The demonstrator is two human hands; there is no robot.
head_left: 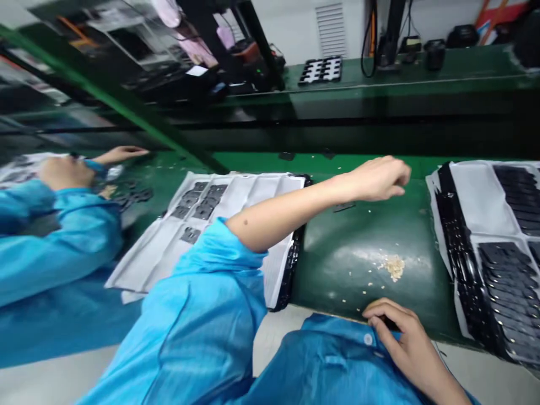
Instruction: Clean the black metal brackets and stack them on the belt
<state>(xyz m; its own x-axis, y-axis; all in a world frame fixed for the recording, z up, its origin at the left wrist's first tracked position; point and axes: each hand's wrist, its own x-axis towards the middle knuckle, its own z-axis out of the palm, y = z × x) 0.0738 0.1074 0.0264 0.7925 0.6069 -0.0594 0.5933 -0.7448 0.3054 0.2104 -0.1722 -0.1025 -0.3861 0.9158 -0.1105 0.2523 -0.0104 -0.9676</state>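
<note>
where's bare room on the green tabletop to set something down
Mostly bare green tabletop: between the left lined tray and the pale bits, and between them and the right lined tray. Crowded: that right tray, packed with black parts.

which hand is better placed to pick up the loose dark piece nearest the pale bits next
Probably the left hand: it is stretched out over the green bench, close to the dark piece in this view. The right hand is down at the bench's near edge, farther off.
</note>
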